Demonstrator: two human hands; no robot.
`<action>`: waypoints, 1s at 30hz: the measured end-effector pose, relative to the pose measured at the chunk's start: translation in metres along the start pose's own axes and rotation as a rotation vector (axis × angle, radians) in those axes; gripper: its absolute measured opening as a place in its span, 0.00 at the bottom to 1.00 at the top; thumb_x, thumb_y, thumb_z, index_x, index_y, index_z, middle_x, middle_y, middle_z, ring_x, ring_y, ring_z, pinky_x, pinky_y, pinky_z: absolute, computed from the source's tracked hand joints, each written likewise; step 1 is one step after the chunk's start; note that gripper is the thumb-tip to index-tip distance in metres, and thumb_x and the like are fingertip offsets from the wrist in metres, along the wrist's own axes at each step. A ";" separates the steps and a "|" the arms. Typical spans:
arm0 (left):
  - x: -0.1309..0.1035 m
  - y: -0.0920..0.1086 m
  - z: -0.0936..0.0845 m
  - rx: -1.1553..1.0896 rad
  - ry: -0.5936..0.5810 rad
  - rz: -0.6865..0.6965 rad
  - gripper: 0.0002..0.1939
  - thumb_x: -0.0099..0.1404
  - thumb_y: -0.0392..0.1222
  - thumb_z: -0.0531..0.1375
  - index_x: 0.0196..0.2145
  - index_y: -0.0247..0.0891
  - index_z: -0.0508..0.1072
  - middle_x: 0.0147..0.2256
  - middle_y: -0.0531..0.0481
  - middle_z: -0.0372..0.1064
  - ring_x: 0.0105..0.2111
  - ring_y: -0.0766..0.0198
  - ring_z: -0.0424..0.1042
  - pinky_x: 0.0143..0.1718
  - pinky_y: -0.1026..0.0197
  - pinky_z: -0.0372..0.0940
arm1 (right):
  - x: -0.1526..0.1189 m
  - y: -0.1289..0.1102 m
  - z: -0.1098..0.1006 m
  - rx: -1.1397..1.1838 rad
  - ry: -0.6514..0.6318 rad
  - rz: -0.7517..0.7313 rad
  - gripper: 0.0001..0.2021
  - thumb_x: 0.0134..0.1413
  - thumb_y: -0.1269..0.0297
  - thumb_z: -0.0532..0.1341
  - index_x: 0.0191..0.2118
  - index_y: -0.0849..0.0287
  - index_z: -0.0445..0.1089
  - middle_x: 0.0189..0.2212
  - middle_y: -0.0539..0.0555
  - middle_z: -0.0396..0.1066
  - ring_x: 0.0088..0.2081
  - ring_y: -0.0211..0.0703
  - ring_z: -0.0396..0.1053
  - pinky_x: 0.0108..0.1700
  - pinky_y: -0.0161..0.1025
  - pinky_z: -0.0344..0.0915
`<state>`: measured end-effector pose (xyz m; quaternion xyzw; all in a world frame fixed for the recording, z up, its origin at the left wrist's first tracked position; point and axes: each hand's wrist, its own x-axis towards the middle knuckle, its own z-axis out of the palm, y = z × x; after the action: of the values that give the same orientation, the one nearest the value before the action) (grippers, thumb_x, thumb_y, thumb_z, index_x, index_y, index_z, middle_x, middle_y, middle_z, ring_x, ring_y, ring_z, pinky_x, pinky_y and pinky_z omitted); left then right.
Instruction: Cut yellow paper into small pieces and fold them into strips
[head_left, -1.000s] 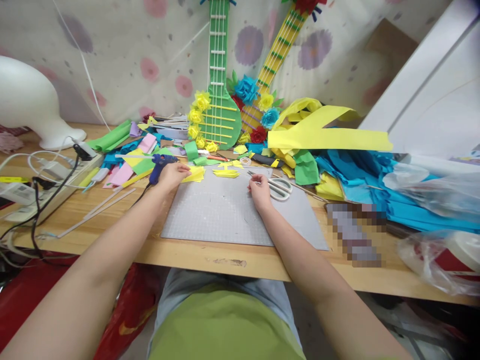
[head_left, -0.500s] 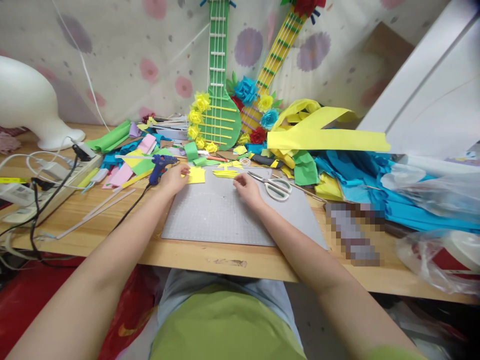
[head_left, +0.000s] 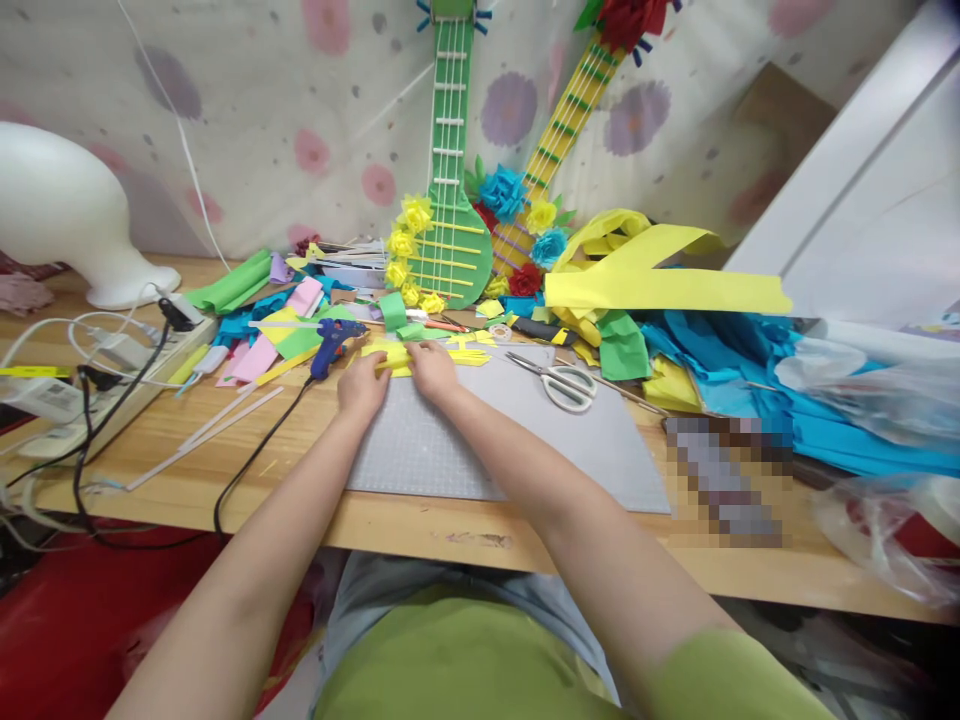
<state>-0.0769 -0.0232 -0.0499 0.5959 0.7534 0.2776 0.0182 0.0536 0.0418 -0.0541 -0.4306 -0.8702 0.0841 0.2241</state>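
Yellow paper (head_left: 394,358) lies at the far left part of the grey cutting mat, between my two hands. My left hand (head_left: 364,386) has its fingers closed on the paper's left side. From the other side, my right hand (head_left: 433,371) grips the paper's right part, with its fingertips bent down over the edge. To the right of my right hand are thin yellow paper strips (head_left: 471,355). Scissors (head_left: 562,385) with white handles rest on the cutting mat (head_left: 457,450) farther right.
A blue glue gun (head_left: 334,345) with a black cord lies just left of my left hand. Behind stand a green paper guitar (head_left: 454,250) and a yellow one (head_left: 566,115). Coloured paper scraps heap along the back; a power strip (head_left: 127,375) sits at left.
My right hand has moved left from beside the strips to the yellow paper. My left hand has come slightly nearer and now grips it too. The view has shifted a little.
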 end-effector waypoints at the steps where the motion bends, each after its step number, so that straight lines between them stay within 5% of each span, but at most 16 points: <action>1: -0.001 0.000 -0.001 -0.034 0.028 0.026 0.18 0.57 0.41 0.55 0.46 0.40 0.69 0.46 0.45 0.69 0.47 0.55 0.66 0.50 0.55 0.59 | -0.001 0.000 0.001 -0.001 0.012 -0.005 0.18 0.54 0.71 0.50 0.51 0.61 0.64 0.43 0.60 0.69 0.47 0.47 0.62 0.49 0.42 0.57; 5: -0.002 -0.002 -0.006 -0.203 0.211 0.069 0.21 0.56 0.36 0.52 0.49 0.37 0.63 0.50 0.44 0.65 0.52 0.60 0.62 0.55 0.58 0.55 | -0.007 -0.002 -0.003 0.044 0.080 -0.035 0.18 0.54 0.73 0.49 0.49 0.60 0.65 0.40 0.59 0.69 0.45 0.48 0.59 0.47 0.42 0.57; 8: -0.001 -0.008 -0.007 -0.368 0.279 -0.043 0.22 0.58 0.33 0.48 0.51 0.39 0.58 0.50 0.45 0.64 0.52 0.65 0.63 0.53 0.61 0.57 | -0.011 -0.002 -0.011 0.071 0.107 -0.071 0.20 0.50 0.77 0.49 0.48 0.60 0.65 0.41 0.58 0.67 0.45 0.49 0.57 0.46 0.42 0.56; 13: 0.001 -0.013 -0.004 -0.523 0.125 -0.022 0.20 0.59 0.34 0.45 0.49 0.40 0.59 0.44 0.48 0.69 0.46 0.66 0.68 0.49 0.60 0.61 | -0.020 0.007 -0.027 0.038 -0.020 -0.219 0.16 0.48 0.79 0.50 0.39 0.58 0.69 0.38 0.58 0.63 0.45 0.49 0.54 0.41 0.41 0.56; 18: -0.001 -0.007 -0.004 -0.393 0.034 0.077 0.20 0.59 0.36 0.47 0.50 0.39 0.61 0.45 0.48 0.70 0.48 0.64 0.66 0.50 0.58 0.60 | -0.032 0.021 -0.041 0.055 -0.051 -0.292 0.15 0.42 0.81 0.50 0.32 0.58 0.68 0.39 0.56 0.61 0.45 0.46 0.53 0.42 0.40 0.55; 24: -0.004 0.003 -0.008 -0.330 -0.048 0.055 0.17 0.57 0.38 0.52 0.45 0.38 0.67 0.46 0.46 0.69 0.48 0.62 0.67 0.46 0.59 0.63 | -0.052 0.039 -0.053 0.067 -0.075 -0.371 0.16 0.36 0.83 0.50 0.32 0.59 0.65 0.36 0.55 0.63 0.42 0.45 0.56 0.43 0.39 0.55; 30: -0.001 0.026 -0.007 -0.317 -0.178 -0.012 0.16 0.54 0.39 0.55 0.43 0.37 0.68 0.44 0.45 0.70 0.42 0.62 0.69 0.43 0.60 0.64 | -0.084 0.060 -0.071 0.149 -0.105 -0.271 0.18 0.37 0.81 0.50 0.38 0.59 0.63 0.36 0.55 0.66 0.39 0.44 0.61 0.42 0.39 0.57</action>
<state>-0.0559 -0.0227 -0.0331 0.6031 0.6992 0.3391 0.1801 0.1735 0.0088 -0.0382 -0.2864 -0.9222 0.1400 0.2189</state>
